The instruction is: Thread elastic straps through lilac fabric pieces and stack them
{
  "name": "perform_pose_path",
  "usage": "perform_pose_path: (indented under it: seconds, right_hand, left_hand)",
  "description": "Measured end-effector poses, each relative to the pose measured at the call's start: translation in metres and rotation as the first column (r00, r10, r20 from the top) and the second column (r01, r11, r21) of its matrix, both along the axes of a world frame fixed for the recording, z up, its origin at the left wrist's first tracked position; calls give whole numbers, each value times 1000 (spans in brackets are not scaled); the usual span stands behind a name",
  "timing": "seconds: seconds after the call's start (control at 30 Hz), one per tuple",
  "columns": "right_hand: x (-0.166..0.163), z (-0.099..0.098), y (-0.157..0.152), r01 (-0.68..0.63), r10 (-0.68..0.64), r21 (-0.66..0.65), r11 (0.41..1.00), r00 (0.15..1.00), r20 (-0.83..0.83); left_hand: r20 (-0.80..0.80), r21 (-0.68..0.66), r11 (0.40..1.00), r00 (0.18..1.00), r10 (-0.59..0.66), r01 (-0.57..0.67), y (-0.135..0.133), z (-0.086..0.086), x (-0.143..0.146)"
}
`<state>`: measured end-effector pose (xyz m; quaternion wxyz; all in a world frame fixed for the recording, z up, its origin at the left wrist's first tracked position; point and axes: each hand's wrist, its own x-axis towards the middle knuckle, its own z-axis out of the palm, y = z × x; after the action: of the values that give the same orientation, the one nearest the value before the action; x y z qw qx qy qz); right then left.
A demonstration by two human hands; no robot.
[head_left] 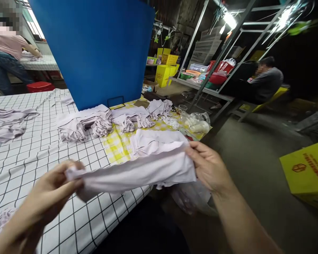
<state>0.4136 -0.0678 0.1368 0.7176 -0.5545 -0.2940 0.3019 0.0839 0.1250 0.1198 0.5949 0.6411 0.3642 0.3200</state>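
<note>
A long strip of pale lilac fabric (137, 174) stretches between my two hands, above the table's front edge. My left hand (59, 180) is closed on its left end, slightly blurred. My right hand (208, 164) pinches the upper right end between thumb and fingers. Just behind the strip lies a stack of similar fabric pieces (159, 139), partly covered by it. Farther back sit bundles of layered fabric with looped straps: a left bundle (86, 121), a middle bundle (134, 117) and a smaller right bundle (159, 106).
A black-and-white checked cloth (95, 155) covers the table, with yellow checked cloth (116, 143) at right. A blue panel (98, 53) stands behind the bundles. Clear plastic bags (196, 121) lie at the right corner. A yellow box (307, 169) stands right. Two other people are in the background.
</note>
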Motion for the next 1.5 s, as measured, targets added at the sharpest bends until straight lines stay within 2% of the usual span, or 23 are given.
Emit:
perform_pose_path:
  seconds: [0.1, 0.17, 0.23, 0.33, 0.47, 0.6, 0.73, 0.83, 0.93, 1.0, 1.03, 1.1, 1.17, 1.2, 1.23, 1.3, 1.37, 1.43, 1.5]
  right_hand:
    - [40, -5, -30, 143, -143, -46, 989, 990, 1]
    - [66, -13, -36, 197, -197, -79, 977, 980, 3]
    - [95, -23, -28, 235, -235, -93, 967, 972, 18]
    - [140, -42, 4, 279, -269, -110, 954, 958, 96]
    - [185, -83, 58, 327, -261, -207, 922, 920, 292]
    - [203, -126, 76, 326, -227, -289, 900, 917, 329]
    - [211, -142, 70, 359, -246, -288, 888, 899, 362]
    - [215, -142, 69, 464, -244, -266, 845, 776, 581]
    - [211, -141, 72, 559, -145, -285, 779, 602, 785]
    - [205, -138, 72, 589, -69, -320, 742, 542, 838]
    - [201, -135, 71, 608, -40, -324, 725, 507, 861]
    - [193, -128, 70, 650, 3, -288, 703, 402, 916]
    - [186, -121, 69, 659, 38, -225, 718, 286, 957]
    - [184, -119, 70, 637, 65, -216, 740, 252, 966]
    - [184, -119, 70, 600, 109, -237, 764, 242, 964]
    - [188, -126, 72, 493, 244, -358, 793, 283, 928]
    - [195, -139, 72, 387, 369, -488, 782, 344, 864]
    - [204, -153, 71, 331, 409, -535, 778, 380, 830]
    - [211, -163, 70, 318, 392, -520, 793, 388, 834]
  left_hand:
    - [194, -205, 957, 967, -165, 204, -2, -1, 76]
    - [241, -251, 931, 949, -204, 264, 2, 0, 121]
    - [236, -258, 923, 945, -228, 287, 14, -2, 160]
    - [135, -191, 948, 964, -231, 254, 44, -13, 211]
    - [-177, -35, 996, 980, -91, 87, 81, -43, 260]
    - [-277, -19, 998, 959, -63, 60, 96, -65, 274]
    - [-244, 5, 996, 966, -89, 93, 102, -70, 274]
    - [-265, 118, 987, 961, -73, 108, 105, -72, 274]
    - [-438, 298, 938, 898, -32, 178, 104, -72, 274]
    - [-533, 448, 859, 845, 35, 247, 99, -70, 274]
    - [-552, 539, 795, 830, 83, 279, 94, -68, 275]
    - [-538, 706, 616, 831, 144, 350, 82, -63, 281]
    - [-529, 780, 447, 843, 99, 438, 68, -59, 290]
    - [-554, 774, 395, 831, 48, 494, 62, -58, 295]
    - [-597, 746, 368, 802, 0, 555, 56, -59, 300]
    - [-709, 634, 386, 703, -56, 670, 51, -63, 305]
    - [-799, 508, 447, 596, -74, 736, 51, -71, 306]
    - [-840, 437, 488, 537, -80, 756, 54, -78, 305]
    - [-850, 420, 497, 521, -78, 760, 59, -83, 305]
